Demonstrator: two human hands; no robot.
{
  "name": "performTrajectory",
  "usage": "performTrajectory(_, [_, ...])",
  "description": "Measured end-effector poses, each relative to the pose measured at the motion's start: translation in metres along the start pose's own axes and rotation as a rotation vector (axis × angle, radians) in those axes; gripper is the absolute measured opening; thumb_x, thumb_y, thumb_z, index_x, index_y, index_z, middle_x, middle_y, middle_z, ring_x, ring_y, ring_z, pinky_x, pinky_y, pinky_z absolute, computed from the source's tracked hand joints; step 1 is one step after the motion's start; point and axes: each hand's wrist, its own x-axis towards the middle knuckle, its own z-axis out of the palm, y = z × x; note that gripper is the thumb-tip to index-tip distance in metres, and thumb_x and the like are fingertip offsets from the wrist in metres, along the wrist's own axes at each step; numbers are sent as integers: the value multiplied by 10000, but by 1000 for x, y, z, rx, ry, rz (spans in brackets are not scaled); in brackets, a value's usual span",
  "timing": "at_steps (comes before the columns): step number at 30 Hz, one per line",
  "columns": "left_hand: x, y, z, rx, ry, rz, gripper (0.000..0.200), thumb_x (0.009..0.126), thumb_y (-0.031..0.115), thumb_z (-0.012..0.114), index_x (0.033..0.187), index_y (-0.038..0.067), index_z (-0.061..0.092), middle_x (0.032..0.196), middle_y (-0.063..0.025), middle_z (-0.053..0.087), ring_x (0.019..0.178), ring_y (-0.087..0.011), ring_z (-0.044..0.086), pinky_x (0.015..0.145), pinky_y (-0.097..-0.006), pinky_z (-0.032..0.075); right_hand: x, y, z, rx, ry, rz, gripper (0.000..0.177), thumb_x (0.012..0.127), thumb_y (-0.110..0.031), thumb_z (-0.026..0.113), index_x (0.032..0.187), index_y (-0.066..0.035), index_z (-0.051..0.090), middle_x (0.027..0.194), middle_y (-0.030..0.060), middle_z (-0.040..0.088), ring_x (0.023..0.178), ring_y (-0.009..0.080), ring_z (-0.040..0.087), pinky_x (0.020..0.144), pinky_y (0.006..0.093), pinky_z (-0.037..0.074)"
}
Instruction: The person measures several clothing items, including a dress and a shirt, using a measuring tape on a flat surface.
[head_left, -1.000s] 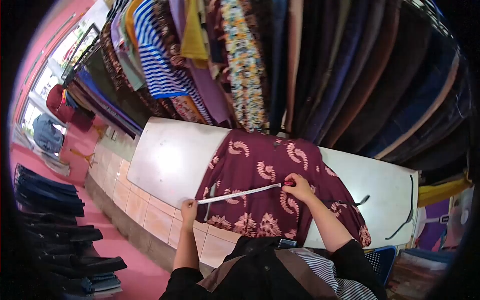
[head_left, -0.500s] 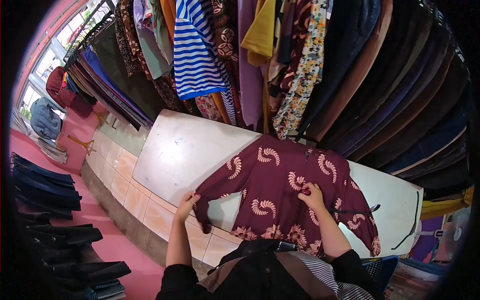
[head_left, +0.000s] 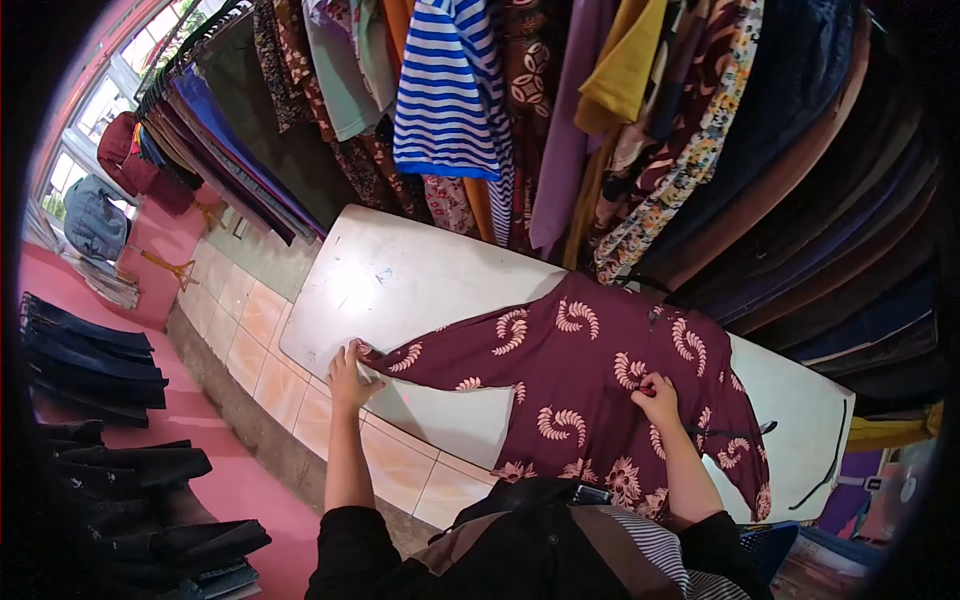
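A maroon long-sleeved blouse (head_left: 600, 350) with pale leaf and flower motifs lies spread on a white table (head_left: 400, 275). My left hand (head_left: 350, 378) is closed on the cuff of one sleeve, which stretches out over the table toward the left. On the body of the blouse, my right hand (head_left: 657, 400) pinches the cloth near its middle, with the fingers curled together. The lower hem is partly hidden by my own body. The other sleeve hangs down toward the table's right part, near a thin dark strap (head_left: 765, 428).
Clothes on hangers crowd the far side, among them a blue-and-white striped shirt (head_left: 445, 100) and dark trousers (head_left: 790, 240). Folded jeans (head_left: 90, 360) hang along the pink wall at left. Floor tiles (head_left: 260, 330) run beside the table. A blue basket (head_left: 768, 548) stands at lower right.
My left hand has moved left and farther from my body, drawing the sleeve from a bent, drooping position to stretched out on the table. My right hand keeps its pinch. The view has shifted slightly.
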Motion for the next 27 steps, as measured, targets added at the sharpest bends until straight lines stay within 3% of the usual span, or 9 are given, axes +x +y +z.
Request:
performTrajectory(1, [-3, -13, 18, -112, -110, -51, 874, 668, 155, 792, 1437, 148, 376, 1461, -235, 354, 1308, -414, 376, 1068, -416, 343, 0, 0, 0, -4, 2, -2, 317, 616, -212, 742, 846, -57, 588, 859, 125, 570, 824, 289, 572, 759, 365, 481])
performTrajectory(4, [-6, -58, 97, -554, 69, 40, 744, 765, 92, 658, 1446, 130, 362, 1450, -246, 373, 1300, -412, 394, 1076, -432, 339, 2, -2, 2, 13, -9, 32, 312, 624, -208, 740, 844, -48, 586, 850, 117, 569, 827, 270, 570, 752, 350, 477])
performTrajectory(8, [8, -37, 77, -1038, 185, -198, 632, 799, 11, 531, 1413, -1, 380, 1363, -242, 451, 1189, -331, 512, 1019, -386, 407, 5, 1, 5, -9, -14, 62, 311, 625, -215, 741, 838, -45, 590, 833, 112, 566, 799, 260, 572, 731, 347, 476])
performTrajectory(9, [21, -61, 111, -947, 185, -73, 555, 809, 10, 516, 1354, -52, 427, 1313, -215, 483, 1024, -254, 595, 892, -335, 486, 5, -2, 3, -22, -18, 70, 312, 625, -217, 741, 837, -45, 591, 830, 112, 566, 790, 259, 573, 727, 348, 476])
performTrajectory(12, [41, -70, 103, -1134, -169, -296, 415, 823, 32, 530, 1227, -60, 536, 1145, -181, 592, 840, -197, 623, 752, -304, 514, 4, -4, 3, -23, -16, 71, 314, 623, -223, 742, 836, -46, 592, 820, 115, 564, 768, 258, 573, 716, 352, 476])
performTrajectory(13, [41, -64, 83, -1198, -220, -367, 255, 838, 63, 557, 1060, -49, 613, 911, -127, 641, 710, -170, 609, 665, -302, 506, 4, -2, 4, -16, -13, 68, 315, 623, -225, 742, 836, -47, 592, 818, 117, 563, 762, 257, 572, 713, 354, 476])
performTrajectory(16, [38, -80, 90, -693, -331, -269, 200, 821, 57, 571, 1003, -4, 625, 847, -53, 631, 797, -115, 575, 696, -239, 456, 6, 4, 6, -35, -40, 51, 303, 642, -239, 720, 841, -52, 587, 880, 123, 564, 782, 239, 589, 736, 346, 488])
performTrajectory(21, [26, -124, 94, -1112, -204, -376, 284, 794, 130, 702, 1041, 15, 619, 858, -80, 634, 796, -167, 594, 694, -310, 493, 5, 4, 6, -22, -1, 32, 312, 632, -229, 738, 831, -48, 581, 837, 120, 562, 768, 250, 578, 714, 351, 479])
performTrajectory(27, [-15, -109, 109, -799, -365, -185, 262, 795, 80, 717, 1007, -8, 591, 839, -94, 631, 773, -172, 617, 704, -307, 511, 2, 1, 8, 25, 3, 52, 315, 628, -228, 743, 822, -44, 577, 815, 120, 565, 770, 266, 569, 714, 361, 475])
